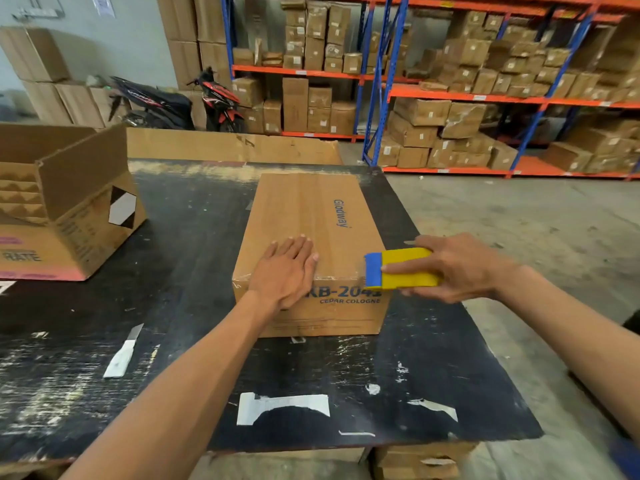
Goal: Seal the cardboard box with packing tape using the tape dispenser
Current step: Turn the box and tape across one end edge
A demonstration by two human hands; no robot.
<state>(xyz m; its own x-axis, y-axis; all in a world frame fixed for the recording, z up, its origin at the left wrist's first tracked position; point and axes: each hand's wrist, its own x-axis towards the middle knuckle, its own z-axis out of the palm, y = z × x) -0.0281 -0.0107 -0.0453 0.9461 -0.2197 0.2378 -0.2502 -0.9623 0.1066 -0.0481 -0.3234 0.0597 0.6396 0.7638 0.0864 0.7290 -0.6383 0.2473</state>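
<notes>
A closed brown cardboard box (308,216) printed "Glodway" lies lengthwise on the black table (194,237). Clear tape shines along its top seam and over the near edge. My left hand (285,270) presses flat on the box's near top edge, fingers together, holding nothing. My right hand (453,266) grips a yellow and blue tape dispenser (401,268) at the box's near right corner. The dispenser's blue end touches the box's top edge there.
An open cardboard box (69,216) stands at the table's left. A white utility knife (123,353) lies near the front left. Paper scraps (280,405) stick to the tabletop. Flat cardboard (228,145) leans behind the table. Beyond it stand two motorbikes (180,102) and shelving (485,95) stacked with boxes.
</notes>
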